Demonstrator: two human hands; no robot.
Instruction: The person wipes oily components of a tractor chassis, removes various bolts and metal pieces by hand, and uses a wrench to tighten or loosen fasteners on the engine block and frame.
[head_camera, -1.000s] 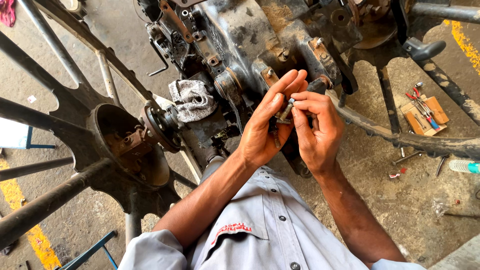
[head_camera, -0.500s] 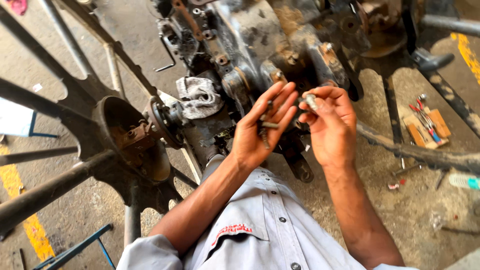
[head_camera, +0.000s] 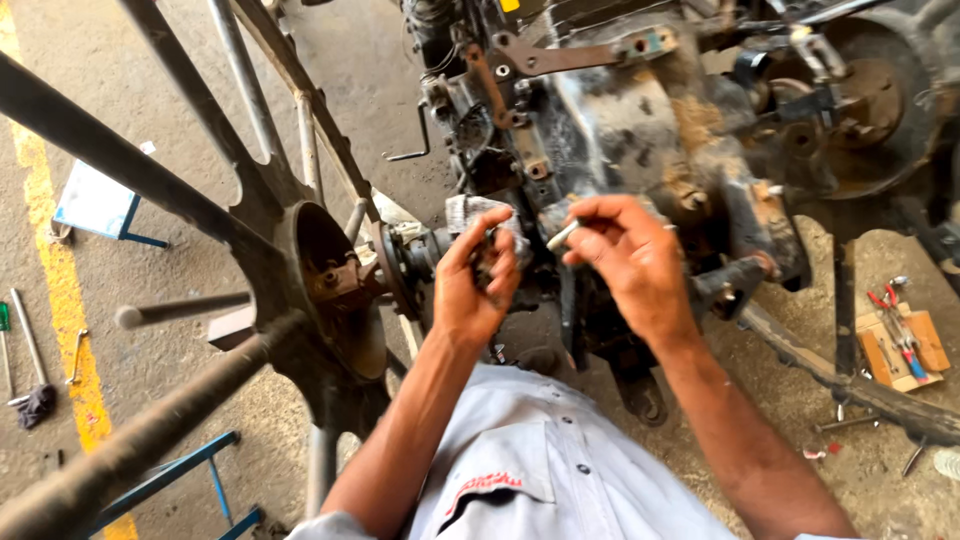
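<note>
While a big spoked iron wheel (head_camera: 200, 260) fills the left, a greasy dark engine housing (head_camera: 640, 140) sits ahead of the person. Left hand (head_camera: 475, 285) is cupped round a small dark metal part (head_camera: 487, 262). Right hand (head_camera: 625, 260) pinches a short pale metal pin (head_camera: 562, 236) just beside it, before the housing.

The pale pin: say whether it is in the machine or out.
Out. The right hand pinches the pale pin in its fingertips, in front of the machine.

Gearbox housing (head_camera: 640, 130) and wheel hub (head_camera: 335, 285) crowd the hands.
</note>
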